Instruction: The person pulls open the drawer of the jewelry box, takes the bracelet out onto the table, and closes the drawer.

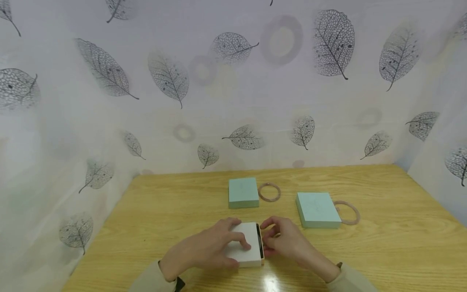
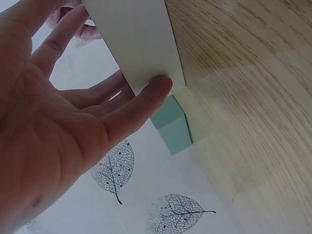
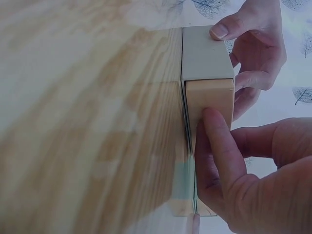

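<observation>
A white box (image 1: 249, 232) lies on the wooden table in front of me, a dark strip showing at its right end. My left hand (image 1: 209, 246) grips it from the left, fingers across the top and far side, thumb against the near side. At the right end, my right hand (image 1: 290, 241) has its curled fingers on a tan inner tray (image 3: 209, 92) that sits inside the white sleeve. In the right wrist view, one fingertip (image 3: 213, 117) presses the tray's tan face. The left wrist view shows my left thumb (image 2: 158, 87) near the box's corner.
Two pale green boxes stand farther back, one behind the white box (image 1: 243, 190) and one to the right (image 1: 317, 209). Beside each lies a pinkish bangle, the left one (image 1: 278, 187) and the right one (image 1: 356, 211). Leaf-patterned cloth (image 1: 255, 97) surrounds the wooden table (image 1: 164, 207).
</observation>
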`<state>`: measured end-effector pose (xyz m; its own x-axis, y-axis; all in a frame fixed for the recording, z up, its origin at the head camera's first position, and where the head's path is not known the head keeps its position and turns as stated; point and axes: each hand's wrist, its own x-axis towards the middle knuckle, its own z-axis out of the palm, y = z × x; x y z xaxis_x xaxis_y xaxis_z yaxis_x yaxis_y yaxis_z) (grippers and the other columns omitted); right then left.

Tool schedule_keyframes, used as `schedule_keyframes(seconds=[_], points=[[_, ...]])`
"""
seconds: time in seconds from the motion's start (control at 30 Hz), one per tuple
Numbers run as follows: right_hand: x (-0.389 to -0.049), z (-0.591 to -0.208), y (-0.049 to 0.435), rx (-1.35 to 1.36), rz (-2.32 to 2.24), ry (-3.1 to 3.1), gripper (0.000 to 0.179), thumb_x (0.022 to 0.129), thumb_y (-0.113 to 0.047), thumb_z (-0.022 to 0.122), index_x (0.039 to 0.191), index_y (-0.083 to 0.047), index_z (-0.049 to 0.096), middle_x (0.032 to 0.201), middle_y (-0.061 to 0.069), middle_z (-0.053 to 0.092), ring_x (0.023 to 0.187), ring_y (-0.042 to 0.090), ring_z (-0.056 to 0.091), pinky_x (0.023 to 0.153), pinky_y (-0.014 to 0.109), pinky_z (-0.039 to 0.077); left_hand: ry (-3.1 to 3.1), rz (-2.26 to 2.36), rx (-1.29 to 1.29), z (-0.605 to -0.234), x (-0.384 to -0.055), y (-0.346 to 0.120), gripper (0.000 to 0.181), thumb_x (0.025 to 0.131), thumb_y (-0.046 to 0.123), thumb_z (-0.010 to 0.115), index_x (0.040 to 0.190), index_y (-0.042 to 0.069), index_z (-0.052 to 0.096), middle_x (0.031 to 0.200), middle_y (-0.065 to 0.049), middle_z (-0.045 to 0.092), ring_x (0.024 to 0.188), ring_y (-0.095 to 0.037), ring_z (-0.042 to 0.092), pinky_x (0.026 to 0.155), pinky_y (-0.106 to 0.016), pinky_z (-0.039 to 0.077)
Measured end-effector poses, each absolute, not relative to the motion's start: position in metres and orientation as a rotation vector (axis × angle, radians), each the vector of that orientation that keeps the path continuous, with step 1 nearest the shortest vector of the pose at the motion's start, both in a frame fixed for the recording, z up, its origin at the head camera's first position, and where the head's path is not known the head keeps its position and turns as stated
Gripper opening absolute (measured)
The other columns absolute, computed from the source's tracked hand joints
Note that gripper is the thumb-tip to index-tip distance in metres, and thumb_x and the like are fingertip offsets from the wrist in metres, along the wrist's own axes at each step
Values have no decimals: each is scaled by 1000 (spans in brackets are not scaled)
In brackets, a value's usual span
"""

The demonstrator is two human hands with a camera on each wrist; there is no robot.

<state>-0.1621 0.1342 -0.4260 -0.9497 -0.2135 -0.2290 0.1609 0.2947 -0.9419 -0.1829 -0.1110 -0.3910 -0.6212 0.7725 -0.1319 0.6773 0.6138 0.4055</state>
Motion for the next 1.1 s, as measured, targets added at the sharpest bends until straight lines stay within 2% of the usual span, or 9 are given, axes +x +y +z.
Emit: schedule_keyframes(seconds=[0.5,0.93,1.1], points=[[-163,-428,135,-83,-1686,2270,28,92,8,63,120,4,59,89,13,68,72,18,69,63,35,63,2519,462,1139,-391,-184,-111,28,88,34,82,113,38,69,157,-14,42,138,-30,48,110,-44,49],[-159,-426,135,-76,-1720,2216,29,94,11,59,122,6,57,91,16,66,73,20,71,66,39,64,2511,482,1145,-393,-186,-111,28,87,35,82,113,38,70,157,-15,43,140,-32,47,111,-48,49],[-159,-427,137,-59,-1723,2224,29,94,11,58,122,5,57,91,15,65,72,19,70,66,38,64,2512,490,1110,-394,-186,-112,29,87,37,81,113,41,69,158,-13,41,140,-31,46,112,-48,48]])
